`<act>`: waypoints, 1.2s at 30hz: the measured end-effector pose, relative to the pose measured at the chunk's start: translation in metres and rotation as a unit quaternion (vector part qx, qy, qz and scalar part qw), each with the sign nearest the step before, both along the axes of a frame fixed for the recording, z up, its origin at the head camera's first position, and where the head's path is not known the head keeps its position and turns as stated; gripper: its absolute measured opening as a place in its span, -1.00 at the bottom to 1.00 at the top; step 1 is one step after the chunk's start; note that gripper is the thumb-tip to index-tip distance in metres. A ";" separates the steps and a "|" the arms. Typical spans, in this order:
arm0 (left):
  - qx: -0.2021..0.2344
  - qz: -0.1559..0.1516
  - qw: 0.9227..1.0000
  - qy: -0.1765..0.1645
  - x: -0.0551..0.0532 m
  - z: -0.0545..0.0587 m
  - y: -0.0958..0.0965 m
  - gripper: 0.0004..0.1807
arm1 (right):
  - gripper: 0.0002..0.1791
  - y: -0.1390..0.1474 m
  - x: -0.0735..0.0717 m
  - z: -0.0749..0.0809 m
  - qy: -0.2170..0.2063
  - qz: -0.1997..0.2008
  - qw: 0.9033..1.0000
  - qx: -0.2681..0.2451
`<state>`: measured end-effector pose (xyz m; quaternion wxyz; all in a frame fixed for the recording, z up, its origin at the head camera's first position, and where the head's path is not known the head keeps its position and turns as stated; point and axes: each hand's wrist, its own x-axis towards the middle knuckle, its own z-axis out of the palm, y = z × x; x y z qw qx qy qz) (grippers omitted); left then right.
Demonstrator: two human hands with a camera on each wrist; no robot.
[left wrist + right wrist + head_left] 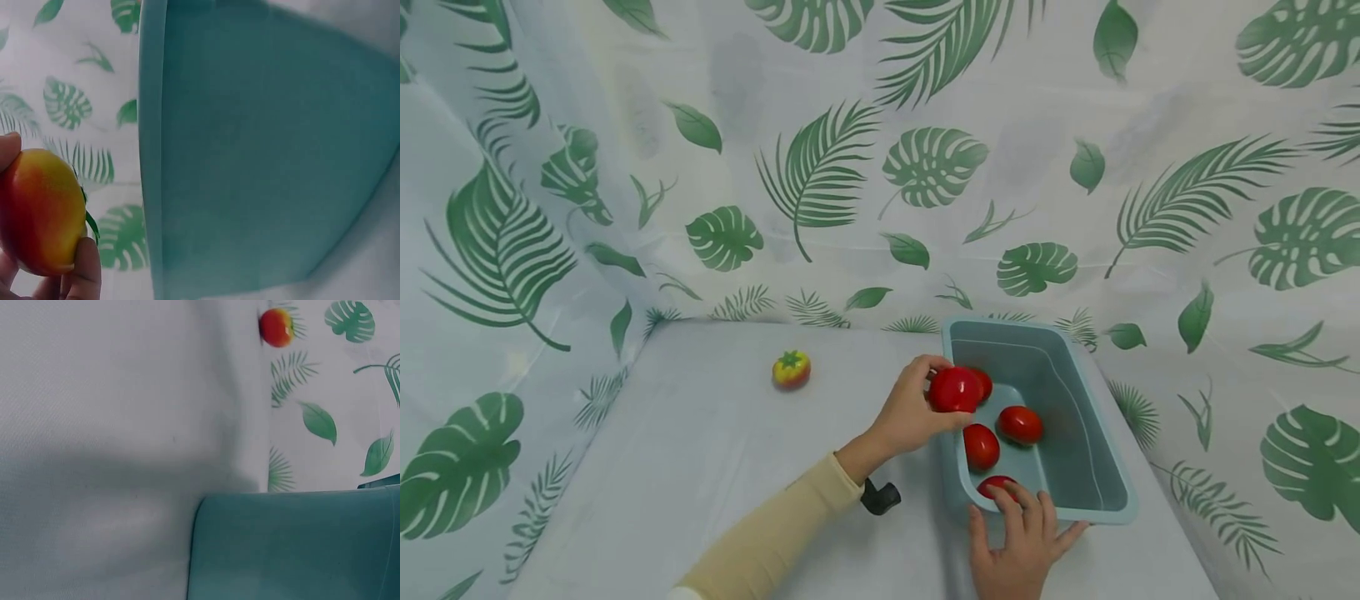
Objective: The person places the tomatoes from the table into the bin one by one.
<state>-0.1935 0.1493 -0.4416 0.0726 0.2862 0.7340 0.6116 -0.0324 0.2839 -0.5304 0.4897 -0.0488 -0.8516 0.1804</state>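
My left hand (pixel 917 408) grips a red tomato (pixel 953 389) over the left wall of a blue-grey plastic bin (pixel 1093 425). In the left wrist view, this tomato (pixel 47 212) has a yellow side and green leaves, with my left fingers (pixel 87 269) around it. Several red tomatoes lie in the bin, one (pixel 1020 425) near its middle and another (pixel 981 447) by the left wall. My right hand (pixel 1015 542) rests at the near rim, its spread fingertips reaching over a tomato (pixel 997 485) in the near left corner. The right wrist view does not show that hand.
A yellow-and-red tomato (pixel 791 369) with a green top sits on the white table (pixel 715 433), left of the bin. A small black object (pixel 880 497) shows beneath my left wrist. Leaf-patterned sheets (pixel 850 167) rise behind and beside the table.
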 end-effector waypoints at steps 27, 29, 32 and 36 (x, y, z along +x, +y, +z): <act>-0.024 -0.126 0.992 0.018 0.042 0.005 0.046 -0.26 | -0.52 0.000 0.000 -0.002 0.006 -0.001 1.000 -0.009; -0.028 -0.135 0.990 0.019 0.041 0.004 0.046 -0.24 | -0.51 0.000 0.000 -0.002 0.006 -0.001 1.000 -0.009; -0.038 -0.144 0.988 0.029 0.041 0.004 0.045 -0.20 | -0.49 -0.001 0.000 -0.002 0.009 -0.001 1.000 -0.010; -0.039 -0.142 0.988 0.047 0.039 0.002 0.043 -0.23 | -0.50 -0.001 -0.001 -0.003 0.020 0.001 1.000 -0.011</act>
